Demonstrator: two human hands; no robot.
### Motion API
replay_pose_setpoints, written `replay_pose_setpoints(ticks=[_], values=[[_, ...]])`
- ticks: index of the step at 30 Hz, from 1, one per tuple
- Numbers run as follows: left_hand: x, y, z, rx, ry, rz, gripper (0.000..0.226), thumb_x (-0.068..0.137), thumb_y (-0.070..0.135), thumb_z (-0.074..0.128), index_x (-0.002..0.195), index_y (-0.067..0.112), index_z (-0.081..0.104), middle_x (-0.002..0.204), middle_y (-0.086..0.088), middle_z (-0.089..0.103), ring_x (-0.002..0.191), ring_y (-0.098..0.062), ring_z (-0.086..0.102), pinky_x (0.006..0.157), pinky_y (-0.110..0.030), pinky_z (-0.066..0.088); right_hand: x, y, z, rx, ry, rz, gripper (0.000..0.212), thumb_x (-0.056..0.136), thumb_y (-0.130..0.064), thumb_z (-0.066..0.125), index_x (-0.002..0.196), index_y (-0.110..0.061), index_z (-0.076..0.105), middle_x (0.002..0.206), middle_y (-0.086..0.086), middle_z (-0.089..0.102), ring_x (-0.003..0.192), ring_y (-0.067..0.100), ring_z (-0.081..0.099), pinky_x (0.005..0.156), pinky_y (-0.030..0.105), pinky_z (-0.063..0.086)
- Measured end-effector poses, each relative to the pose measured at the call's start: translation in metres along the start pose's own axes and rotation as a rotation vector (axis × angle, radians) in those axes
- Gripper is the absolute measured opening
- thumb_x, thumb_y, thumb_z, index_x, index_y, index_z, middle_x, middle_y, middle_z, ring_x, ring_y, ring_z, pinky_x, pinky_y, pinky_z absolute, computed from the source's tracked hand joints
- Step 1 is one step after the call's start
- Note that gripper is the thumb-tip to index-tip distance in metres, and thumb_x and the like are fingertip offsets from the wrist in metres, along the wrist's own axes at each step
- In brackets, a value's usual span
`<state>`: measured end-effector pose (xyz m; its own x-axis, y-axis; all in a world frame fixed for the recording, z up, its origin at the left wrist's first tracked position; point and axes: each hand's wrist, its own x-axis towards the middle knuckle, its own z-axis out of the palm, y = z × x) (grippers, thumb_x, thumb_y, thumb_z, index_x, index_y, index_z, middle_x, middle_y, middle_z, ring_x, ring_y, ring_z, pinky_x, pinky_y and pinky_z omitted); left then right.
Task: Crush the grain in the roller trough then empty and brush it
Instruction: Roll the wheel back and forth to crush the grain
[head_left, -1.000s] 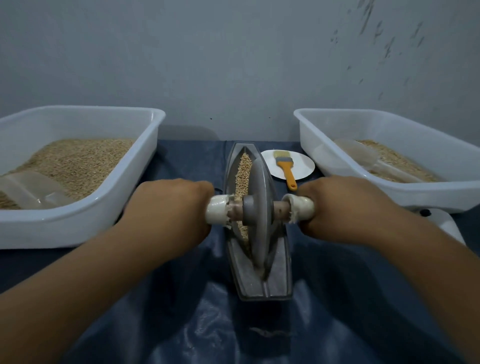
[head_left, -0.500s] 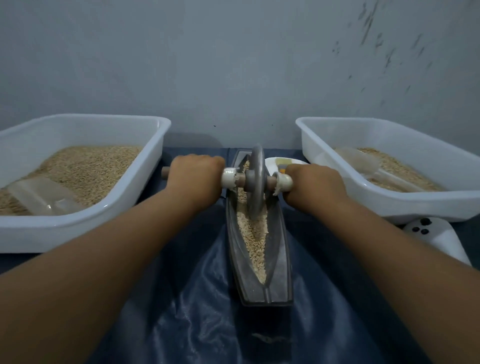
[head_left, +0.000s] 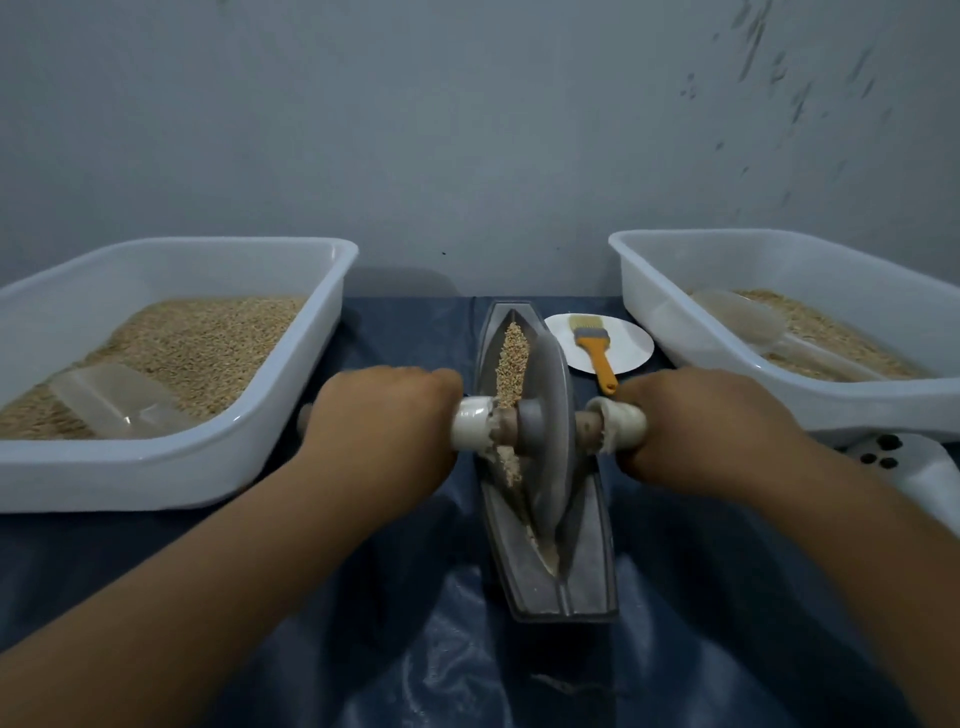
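Both hands, left (head_left: 382, 415) and right (head_left: 691, 415), grip the axle as the wheel (head_left: 548, 431) rolls back from the far end toward mid-trough (head_left: 592, 571), grain (head_left: 511, 358) still uncrushed beyond it.

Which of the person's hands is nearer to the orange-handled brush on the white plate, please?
Right. The right hand grips the roller axle just below the orange-handled brush, almost at its handle tip; the left hand is across the grey trough.
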<state>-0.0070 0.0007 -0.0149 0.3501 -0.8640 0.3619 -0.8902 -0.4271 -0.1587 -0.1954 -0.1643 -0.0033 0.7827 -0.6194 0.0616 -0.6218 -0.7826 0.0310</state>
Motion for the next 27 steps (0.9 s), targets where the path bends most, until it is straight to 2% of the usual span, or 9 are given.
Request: replay_pose_setpoints(ticks=[6, 9, 11, 13, 15, 17, 20, 23, 27], values=[[0.064, -0.005, 0.030, 0.048, 0.091, -0.020, 0.023, 0.078, 0.029, 0.066, 0.083, 0.024, 0.043, 0.072, 0.005, 0.047, 0.065, -0.019, 0.043, 0.062, -0.033, 0.032, 0.071, 0.008, 0.035, -0.005, 0.287, 0.095, 0.014, 0.081, -0.036, 0.058, 0.094, -0.030, 0.054, 0.084, -0.005, 0.063, 0.074, 0.022, 0.057, 0.063, 0.031, 0.044], [0.082, -0.007, 0.036, 0.092, 0.152, -0.008, 0.019, 0.078, 0.023, 0.064, 0.084, 0.023, 0.046, 0.081, -0.001, 0.060, 0.068, -0.024, 0.049, 0.063, -0.034, 0.030, 0.088, 0.011, 0.040, 0.023, 0.357, 0.087, 0.015, 0.083, -0.035, 0.057, 0.096, -0.029, 0.055, 0.082, -0.003, 0.064, 0.072, 0.023, 0.058, 0.062, 0.031, 0.044], [0.085, -0.008, 0.038, 0.093, 0.153, -0.010, 0.021, 0.078, 0.024, 0.064, 0.083, 0.024, 0.044, 0.081, -0.001, 0.060, 0.069, -0.024, 0.049, 0.063, -0.034, 0.030, 0.087, 0.012, 0.041, 0.040, 0.368, 0.070, 0.018, 0.083, -0.035, 0.058, 0.099, -0.029, 0.053, 0.081, -0.003, 0.063, 0.073, 0.023, 0.060, 0.063, 0.032, 0.046], [0.079, -0.007, 0.036, 0.076, 0.119, -0.015, 0.024, 0.079, 0.027, 0.064, 0.082, 0.026, 0.041, 0.074, 0.003, 0.052, 0.066, -0.021, 0.043, 0.063, -0.033, 0.030, 0.080, 0.011, 0.038, 0.027, 0.339, 0.057, 0.013, 0.082, -0.032, 0.056, 0.094, -0.030, 0.053, 0.076, -0.006, 0.059, 0.073, 0.023, 0.059, 0.061, 0.031, 0.042], [0.065, -0.007, 0.031, 0.022, 0.072, -0.014, 0.019, 0.080, 0.031, 0.064, 0.084, 0.025, 0.046, 0.071, 0.007, 0.046, 0.065, -0.018, 0.044, 0.061, -0.032, 0.032, 0.068, 0.009, 0.031, -0.015, 0.277, 0.045, 0.010, 0.079, -0.031, 0.055, 0.088, -0.029, 0.053, 0.070, -0.008, 0.051, 0.069, 0.022, 0.054, 0.058, 0.029, 0.037], [0.043, -0.006, 0.023, -0.038, 0.008, -0.010, 0.014, 0.081, 0.032, 0.063, 0.085, 0.027, 0.050, 0.068, 0.009, 0.047, 0.064, -0.015, 0.049, 0.060, -0.030, 0.038, 0.049, 0.005, 0.022, -0.051, 0.226, 0.018, 0.008, 0.077, -0.030, 0.056, 0.081, -0.028, 0.049, 0.067, -0.008, 0.048, 0.064, 0.020, 0.049, 0.055, 0.027, 0.034], [0.007, -0.005, 0.006, -0.059, -0.054, -0.002, 0.020, 0.079, 0.035, 0.062, 0.079, 0.033, 0.042, 0.066, 0.009, 0.048, 0.062, -0.011, 0.051, 0.061, -0.029, 0.045, 0.009, -0.001, 0.006, -0.060, 0.156, -0.039, 0.018, 0.076, -0.034, 0.060, 0.071, -0.028, 0.044, 0.065, -0.009, 0.051, 0.060, 0.012, 0.048, 0.047, 0.024, 0.027], [-0.018, -0.004, -0.009, -0.021, -0.011, 0.030, 0.032, 0.075, 0.040, 0.064, 0.073, 0.037, 0.032, 0.061, 0.012, 0.044, 0.056, -0.006, 0.046, 0.055, -0.027, 0.042, -0.028, -0.002, -0.010, -0.067, 0.094, -0.052, 0.019, 0.073, -0.039, 0.063, 0.072, -0.031, 0.045, 0.065, -0.011, 0.054, 0.059, 0.003, 0.049, 0.046, 0.024, 0.028], [-0.014, -0.004, -0.009, -0.005, 0.041, 0.048, 0.033, 0.074, 0.038, 0.064, 0.070, 0.035, 0.031, 0.058, 0.011, 0.041, 0.055, -0.008, 0.046, 0.054, -0.026, 0.042, -0.031, -0.002, -0.009, -0.051, 0.042, -0.025, 0.020, 0.073, -0.041, 0.063, 0.072, -0.032, 0.045, 0.066, -0.010, 0.054, 0.059, 0.003, 0.050, 0.047, 0.024, 0.031]])
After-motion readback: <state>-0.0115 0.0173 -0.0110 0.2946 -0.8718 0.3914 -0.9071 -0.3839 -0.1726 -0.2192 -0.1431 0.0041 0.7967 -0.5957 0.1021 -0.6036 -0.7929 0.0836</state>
